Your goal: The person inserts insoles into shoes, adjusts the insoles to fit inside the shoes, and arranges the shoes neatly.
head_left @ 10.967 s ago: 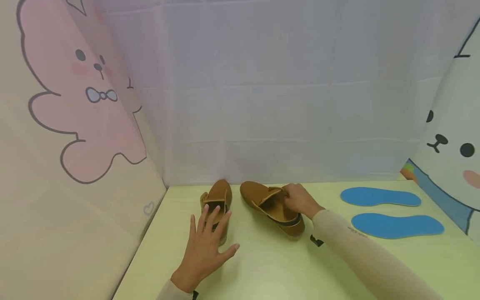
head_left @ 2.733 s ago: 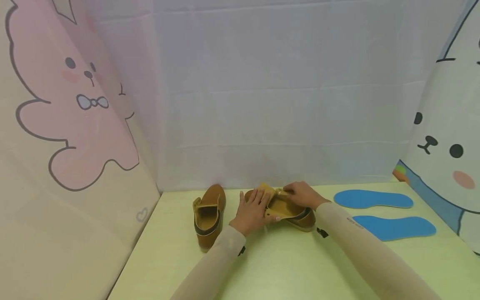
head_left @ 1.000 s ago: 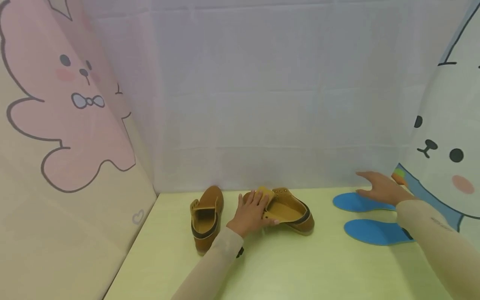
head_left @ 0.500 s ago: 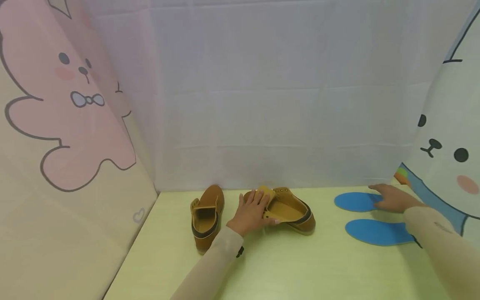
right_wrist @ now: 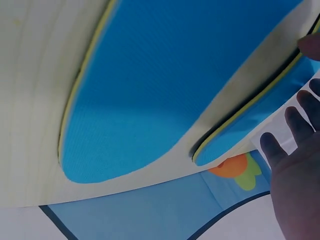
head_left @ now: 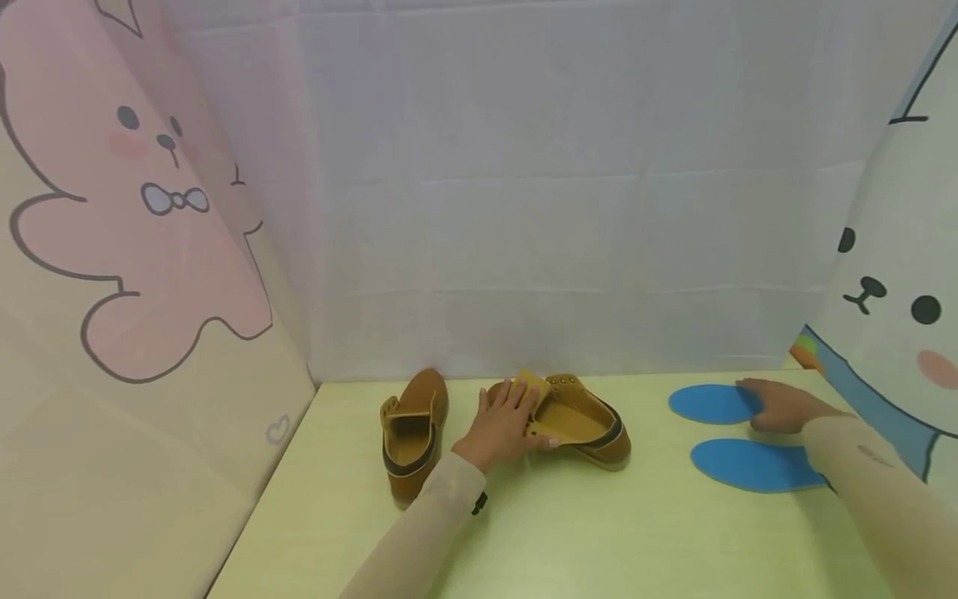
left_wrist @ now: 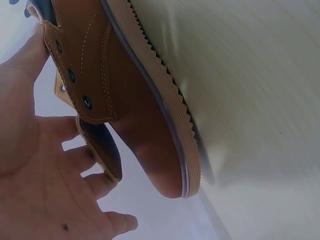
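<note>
Far blue insole [head_left: 711,403] lies on the tabletop's [head_left: 599,532] right, between my right thumb [right_wrist: 312,47] and outstretched fingers [right_wrist: 272,150], no firm hold visible. My straight left fingers [head_left: 502,401] press the tongue [head_left: 533,381] of the brown shoe [head_left: 615,451]; an even pinch should lift cleanest.

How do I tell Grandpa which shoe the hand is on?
On the pale green table, look along the far edge, by the white cloth. There, the slanted brown shoe sits between a matching shoe and two blue insoles. Its tan tongue tips forward under the left hand, while no hand touches the matching shoe.
</note>
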The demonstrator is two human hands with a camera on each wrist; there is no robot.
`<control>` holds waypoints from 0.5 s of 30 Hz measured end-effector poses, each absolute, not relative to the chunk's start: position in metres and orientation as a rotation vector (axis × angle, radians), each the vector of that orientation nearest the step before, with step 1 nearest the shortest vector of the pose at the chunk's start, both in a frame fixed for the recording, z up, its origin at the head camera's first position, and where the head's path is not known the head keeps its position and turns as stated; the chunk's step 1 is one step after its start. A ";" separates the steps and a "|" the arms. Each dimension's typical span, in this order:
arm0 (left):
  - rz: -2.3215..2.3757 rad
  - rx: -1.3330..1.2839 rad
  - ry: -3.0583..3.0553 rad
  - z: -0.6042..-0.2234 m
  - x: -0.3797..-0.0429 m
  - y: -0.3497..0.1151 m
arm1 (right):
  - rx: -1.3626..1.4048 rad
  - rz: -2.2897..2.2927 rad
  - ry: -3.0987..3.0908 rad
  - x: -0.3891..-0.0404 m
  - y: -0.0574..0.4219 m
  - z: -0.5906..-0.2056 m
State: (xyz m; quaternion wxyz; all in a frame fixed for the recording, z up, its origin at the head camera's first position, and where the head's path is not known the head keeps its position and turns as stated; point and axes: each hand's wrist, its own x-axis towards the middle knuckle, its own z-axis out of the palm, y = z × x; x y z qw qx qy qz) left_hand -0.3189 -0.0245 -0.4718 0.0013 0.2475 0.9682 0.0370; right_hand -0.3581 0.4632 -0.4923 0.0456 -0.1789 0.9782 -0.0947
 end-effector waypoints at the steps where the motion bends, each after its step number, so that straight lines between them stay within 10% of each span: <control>1: 0.121 0.776 3.033 -0.472 -0.319 -0.025 | -0.540 -0.285 2.979 -0.358 0.463 -0.494; 15: 0.198 0.769 3.007 -0.470 -0.319 -0.024 | -0.508 -0.129 3.004 -0.372 0.464 -0.501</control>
